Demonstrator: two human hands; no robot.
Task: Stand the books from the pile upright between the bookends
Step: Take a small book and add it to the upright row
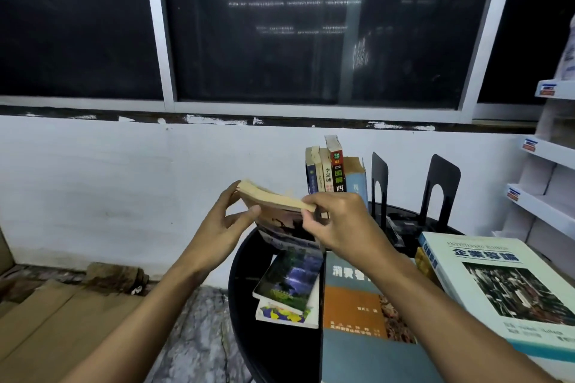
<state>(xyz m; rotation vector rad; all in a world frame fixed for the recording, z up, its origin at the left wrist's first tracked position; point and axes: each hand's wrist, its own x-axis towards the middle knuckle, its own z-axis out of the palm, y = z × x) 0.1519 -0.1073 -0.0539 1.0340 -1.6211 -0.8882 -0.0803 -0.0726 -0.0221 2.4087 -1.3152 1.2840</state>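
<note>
Yellowed paperback (275,199), edges pinched: left hand (217,227), right hand (342,222).

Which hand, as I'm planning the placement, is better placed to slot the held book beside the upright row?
Probably right: the right hand pinches the held book at its end nearest the upright books and bookends; the left hand holds the far end.

Both arms are seen bare: left forearm (149,305), right forearm (435,298). The left hand (217,227) and right hand (339,224) are likewise uncovered. Arms are cut off by the view's lower edge; clothing above cannot be told.
</note>
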